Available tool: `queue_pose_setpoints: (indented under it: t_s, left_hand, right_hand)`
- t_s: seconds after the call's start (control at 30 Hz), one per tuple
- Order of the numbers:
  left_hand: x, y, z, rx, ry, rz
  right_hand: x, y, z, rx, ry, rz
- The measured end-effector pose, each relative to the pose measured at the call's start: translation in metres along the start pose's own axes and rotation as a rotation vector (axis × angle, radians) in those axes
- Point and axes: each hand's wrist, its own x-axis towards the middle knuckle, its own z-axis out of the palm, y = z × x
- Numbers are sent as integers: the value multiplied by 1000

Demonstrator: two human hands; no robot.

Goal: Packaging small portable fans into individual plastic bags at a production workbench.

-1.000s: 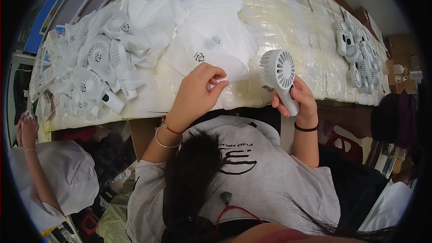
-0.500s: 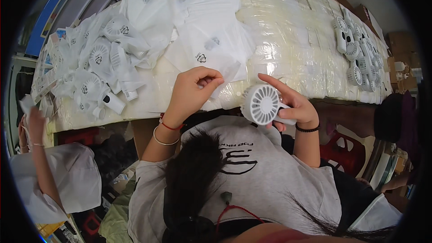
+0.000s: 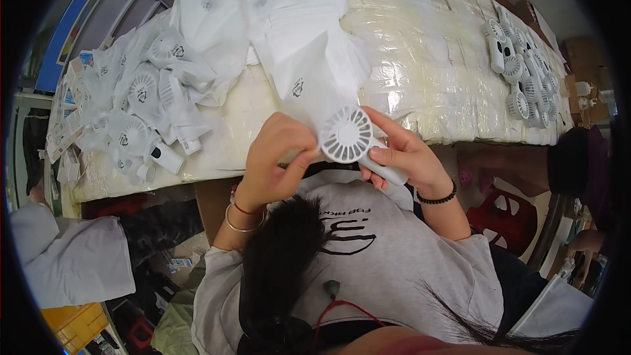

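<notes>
My right hand [image 3: 407,158] is closed round the handle of a white handheld fan [image 3: 348,134], its round grille turned up toward me. Pinched in my left hand [image 3: 281,158] is the near end of a translucent white plastic bag [image 3: 305,85] with a small dark print. The bag stands up from the table, right behind the fan's head, and the fan's edge is by my left fingertips. Whether the fan's rim is inside the bag's mouth I cannot tell. Beyond lies a stack of similar flat bags [image 3: 289,16].
Several bagged fans [image 3: 141,92] are heaped on the table's left side. Bare white fans [image 3: 526,72] lie grouped at the far right. Clear wrapping covers the table [image 3: 420,46]. A red stool [image 3: 503,223] stands below at right; another person's light garment [image 3: 85,256] shows at left.
The fan has moved left and met my left hand. My left hand has drawn the bag up off the stack toward me. The other person's raised hand at left has gone from view.
</notes>
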Motion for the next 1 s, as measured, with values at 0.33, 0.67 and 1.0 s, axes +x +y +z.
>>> queue_pose_setpoints:
  t_s: [0.33,0.67,1.0]
  left_hand:
    - [9,27,61,269,-205,348]
    - [49,42,149,166,317,42]
    - [-8,77,-35,1158,1325,-165]
  right_hand:
    - [4,16,34,10,411,-202]
    - [-73,-73,-62,-721,36,-232]
    - [-182,-244,-309,-1546,1373,-447]
